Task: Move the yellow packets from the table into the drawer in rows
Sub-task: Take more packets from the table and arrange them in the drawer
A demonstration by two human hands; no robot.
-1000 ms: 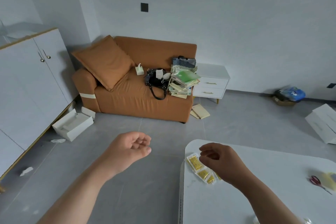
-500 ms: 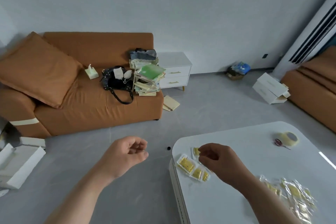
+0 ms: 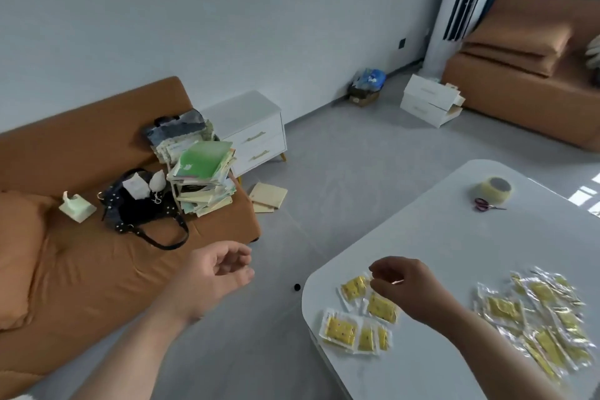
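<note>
On the white table (image 3: 448,237), several yellow packets in clear wrappers lie flat near the rounded left corner, among them one (image 3: 339,330) at the front and one (image 3: 381,307) under my wrist. A loose pile of more yellow packets (image 3: 535,312) lies to the right. My right hand (image 3: 406,286) hovers over the small group with fingers curled, its fingertips pinching the corner of the farthest packet (image 3: 352,289). My left hand (image 3: 220,273) floats over the floor left of the table, palm up, fingers loosely curled and holding nothing. No open drawer is in view.
A tape roll (image 3: 492,188) and scissors (image 3: 485,204) lie far back on the table. A white nightstand (image 3: 256,140) with two closed drawers stands by the brown sofa (image 3: 81,253), which carries a bag and stacked books. White boxes (image 3: 428,101) sit on the grey floor.
The view has swung to the right, bringing the packet pile and second sofa into sight. My right hand stays over the small group; my left hand keeps its relaxed pose.
</note>
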